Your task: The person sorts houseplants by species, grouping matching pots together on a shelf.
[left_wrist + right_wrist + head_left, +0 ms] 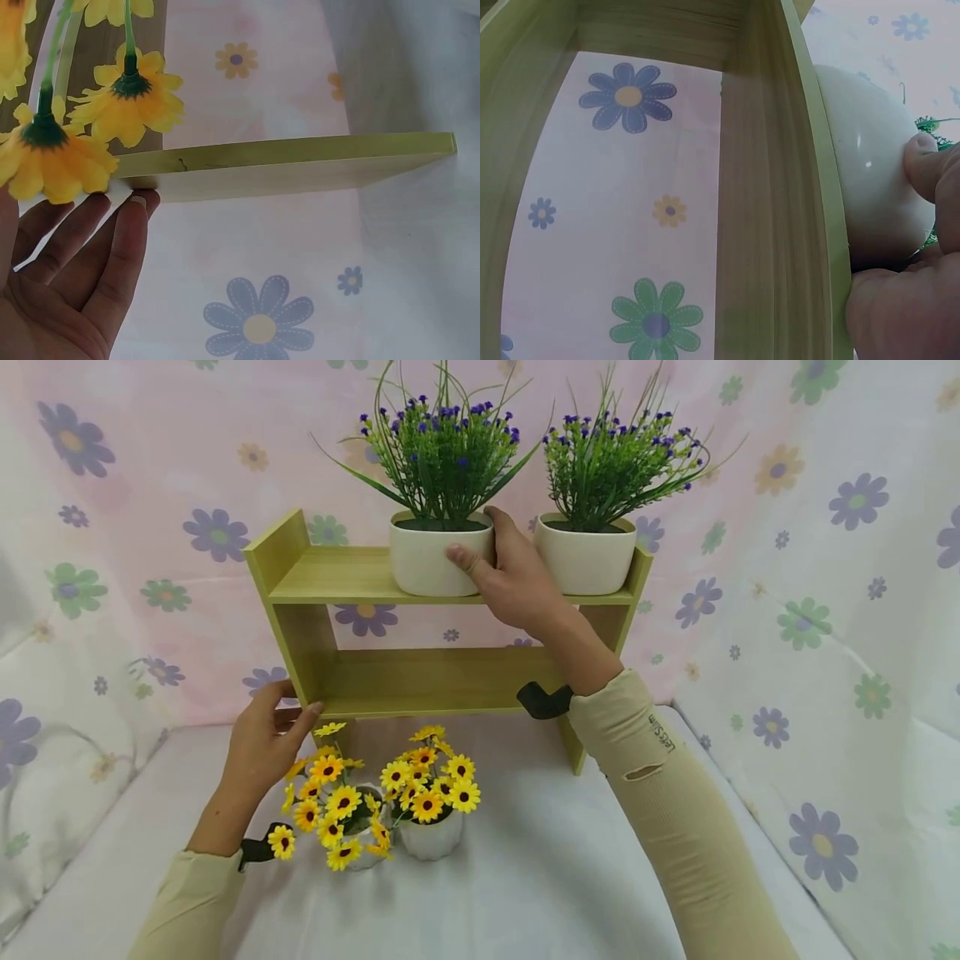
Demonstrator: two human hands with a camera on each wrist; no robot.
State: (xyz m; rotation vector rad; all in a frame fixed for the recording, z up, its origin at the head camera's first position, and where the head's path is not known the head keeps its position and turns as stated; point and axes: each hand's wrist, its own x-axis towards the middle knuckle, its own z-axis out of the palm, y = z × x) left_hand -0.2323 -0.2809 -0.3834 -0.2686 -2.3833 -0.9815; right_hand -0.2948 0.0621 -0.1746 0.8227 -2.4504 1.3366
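Note:
My right hand [521, 581] grips the right end of a white oval flowerpot [427, 560] with purple flowers and long grass. Its thumb lies on the front, and most of its fingers are hidden behind the pot. That pot stands upright on the top board of a two-tier wooden shelf [420, 681], also seen in the right wrist view, where the pot's wall [870, 165] sits against the board. Low on the shelf's left side panel, my left hand [258, 743] holds the edge between thumb and fingers. The left wrist view shows its fingertips [139, 214] touching the panel.
A matching white pot [585, 560] with purple flowers stands at the top board's right end. Two small white pots of yellow flowers, one on the left [371, 852] and one on the right [431, 837], stand on the white-covered table [540, 877]. Flower-patterned cloth [787, 652] hangs around.

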